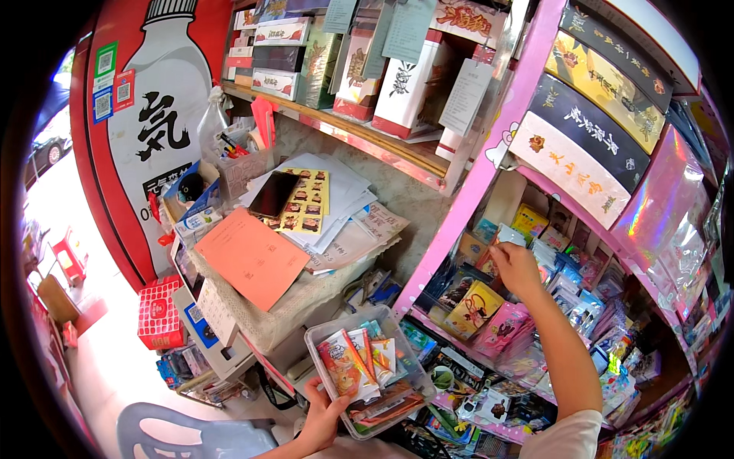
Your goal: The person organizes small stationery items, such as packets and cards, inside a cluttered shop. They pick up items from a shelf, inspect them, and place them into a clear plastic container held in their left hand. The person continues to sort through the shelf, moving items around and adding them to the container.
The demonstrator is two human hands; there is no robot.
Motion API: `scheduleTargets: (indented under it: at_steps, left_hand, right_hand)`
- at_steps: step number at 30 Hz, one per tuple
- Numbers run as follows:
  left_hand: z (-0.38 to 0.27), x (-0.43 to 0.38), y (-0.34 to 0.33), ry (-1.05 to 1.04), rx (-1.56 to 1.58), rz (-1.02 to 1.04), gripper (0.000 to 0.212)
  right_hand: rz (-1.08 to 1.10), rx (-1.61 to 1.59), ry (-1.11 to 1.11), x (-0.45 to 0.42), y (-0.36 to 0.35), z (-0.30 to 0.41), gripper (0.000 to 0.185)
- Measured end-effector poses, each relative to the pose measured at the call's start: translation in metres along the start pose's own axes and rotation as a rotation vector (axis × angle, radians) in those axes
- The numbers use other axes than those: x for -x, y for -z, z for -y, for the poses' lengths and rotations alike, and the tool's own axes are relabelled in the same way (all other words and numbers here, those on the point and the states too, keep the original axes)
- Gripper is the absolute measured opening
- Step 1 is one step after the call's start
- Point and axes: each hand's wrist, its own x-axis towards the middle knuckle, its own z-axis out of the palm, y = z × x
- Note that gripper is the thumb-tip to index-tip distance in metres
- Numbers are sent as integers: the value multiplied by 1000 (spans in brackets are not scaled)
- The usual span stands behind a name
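Observation:
A clear plastic tub (423,383) holding card packets (345,367) hangs low in front of me, tilted. My left hand (324,410) grips its near left edge, thumb over the rim. Reaching into a pink-framed shelf compartment, my right hand (512,265) has its fingers at a small reddish packet (487,263); whether they hold it I cannot tell. Below that hand lie a yellow packet with a red drawing (475,307) and a stack of pink packets (503,328). Many more small packets fill the compartment to the right.
A cloth-covered table (269,327) bears an orange-pink paper sheet (252,258), a black smartphone (274,194), a yellow sticker sheet (305,201) and papers. Boxed goods (401,86) stand on the shelf above. A grey plastic chair (195,433) is at lower left. The pink shelf frame (453,241) rises between the table and compartment.

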Motion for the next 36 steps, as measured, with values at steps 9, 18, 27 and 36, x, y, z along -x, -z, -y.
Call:
scheduleTargets:
  at_steps: [9, 18, 27, 36]
  left_hand:
    - [8, -5, 0, -40, -38, 33, 60]
    - [13, -3, 9, -41, -69, 40, 61]
    - [15, -4, 15, -48, -119, 39, 64]
    - [4, -3, 7, -63, -36, 48, 64]
  right_hand:
    - [469, -223, 346, 117, -54, 133, 32]
    - [466, -273, 378, 154, -95, 169, 62]
    - [664, -564, 73, 153, -96, 173, 54]
    - [426, -357, -19, 100, -23, 136, 30]
